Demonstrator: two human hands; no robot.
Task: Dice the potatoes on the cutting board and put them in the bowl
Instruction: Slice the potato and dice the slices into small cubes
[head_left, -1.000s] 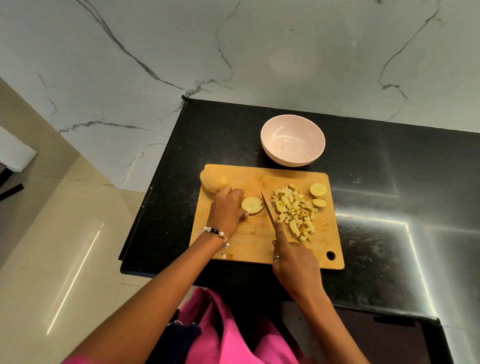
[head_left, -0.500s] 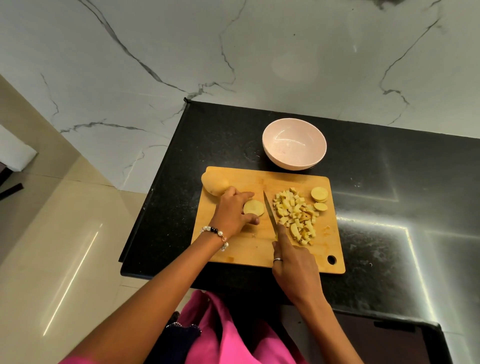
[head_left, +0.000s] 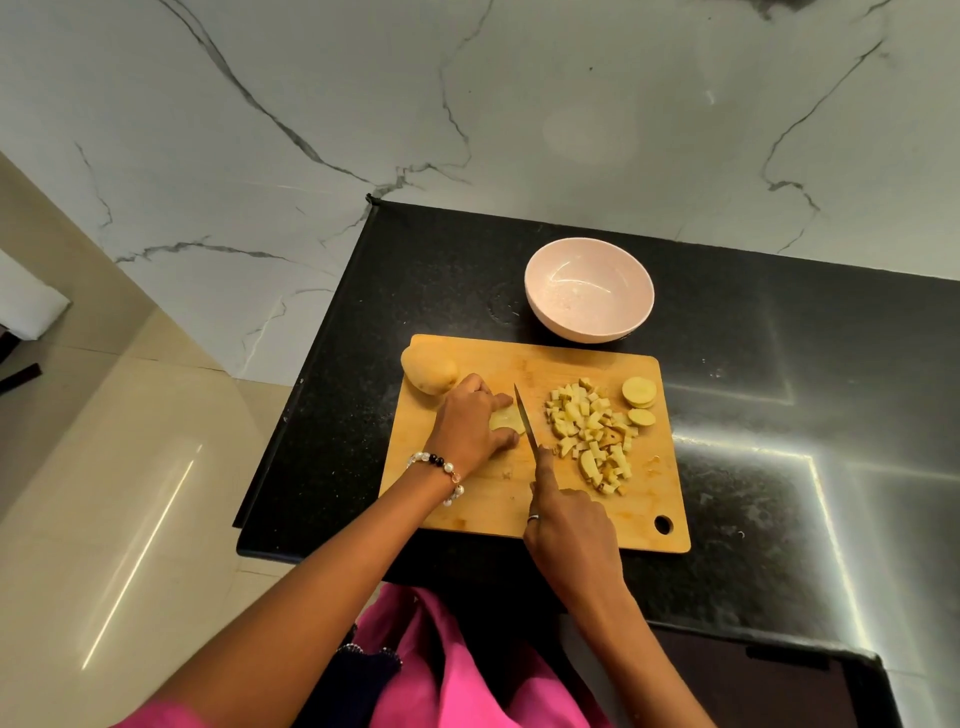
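Observation:
A wooden cutting board (head_left: 488, 499) lies on the black counter. My left hand (head_left: 467, 428) presses a round potato slice (head_left: 506, 420) flat on the board, fingers partly covering it. My right hand (head_left: 569, 530) grips a knife (head_left: 525, 418), forefinger along the spine, the blade standing right against the slice's right edge. A pile of diced potato (head_left: 589, 434) sits to the right of the blade, with two more slices (head_left: 640, 397) beyond it. A large uncut potato piece (head_left: 428, 370) rests at the board's far left corner. The pink bowl (head_left: 589, 291) behind the board holds nothing.
The black counter (head_left: 779, 415) ends in a front edge near my body and a left edge beside the board, dropping to a beige tiled floor (head_left: 104, 519). A marble wall (head_left: 467, 104) rises behind the bowl.
My left hand closed over the potato slice and slid it right toward the knife. The blade now stands against the slice instead of beside the diced pile.

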